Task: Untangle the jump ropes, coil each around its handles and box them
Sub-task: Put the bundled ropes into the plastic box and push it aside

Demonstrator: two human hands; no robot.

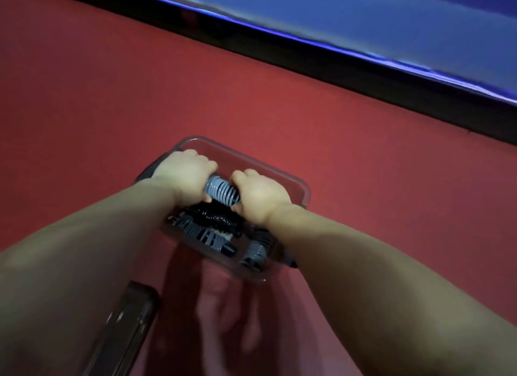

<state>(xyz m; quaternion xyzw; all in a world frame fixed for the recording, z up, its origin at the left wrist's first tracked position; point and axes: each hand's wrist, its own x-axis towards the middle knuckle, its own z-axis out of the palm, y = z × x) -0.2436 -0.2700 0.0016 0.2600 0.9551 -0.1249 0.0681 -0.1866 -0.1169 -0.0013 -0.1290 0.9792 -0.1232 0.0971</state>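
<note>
Red matte flooring (279,110) fills most of my view, bordered at the top right by a glossy blue padded surface (391,17) with a black band (307,56) running under it. Two bare forearms reach in from the bottom corners and meet over a clear rectangular plastic box (305,192) that sits on the red floor. A dark translucent lid (131,319) lies on the floor near the box, toward the lower left, apart from it.

From here I see the left hand (186,174) and the right hand (258,192) each with fingers curled around one end of a grey jump rope coiled tightly around its handles (222,189). They hold it level inside the box's outline; whether it rests on anything I cannot tell. Just below it in the box lies a black coiled rope bundle (218,216), and nearer the front wall a grey-and-black coiled bundle (258,248), partly blurred.
</note>
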